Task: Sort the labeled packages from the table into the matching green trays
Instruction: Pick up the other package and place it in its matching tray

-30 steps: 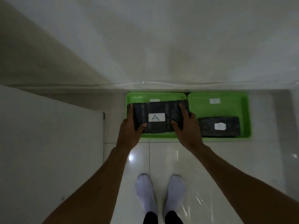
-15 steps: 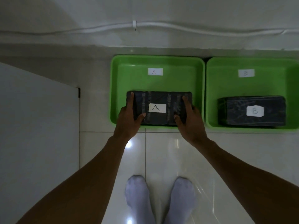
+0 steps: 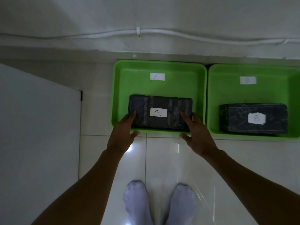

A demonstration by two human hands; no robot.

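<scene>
A dark wrapped package with a white "A" label (image 3: 159, 103) lies flat in the near half of the left green tray (image 3: 159, 63), which carries an "A" tag. My left hand (image 3: 121, 136) and my right hand (image 3: 197, 135) sit at the package's near corners. Their fingers are spread, fingertips just touching its ends, and the thumbs are outside the tray's front rim. The right green tray (image 3: 253, 68), tagged "B", holds a dark package labeled "B" (image 3: 238, 118).
Both trays stand side by side on the glossy tiled floor against a white wall with a white cable (image 3: 162, 32) running along it. A white panel (image 3: 37, 127) fills the left side. My feet in white socks (image 3: 136, 202) stand just in front of the trays.
The package labeled A has come down to rest in the A tray. Both hands have loosened and slid back toward me, thumbs off the package top.
</scene>
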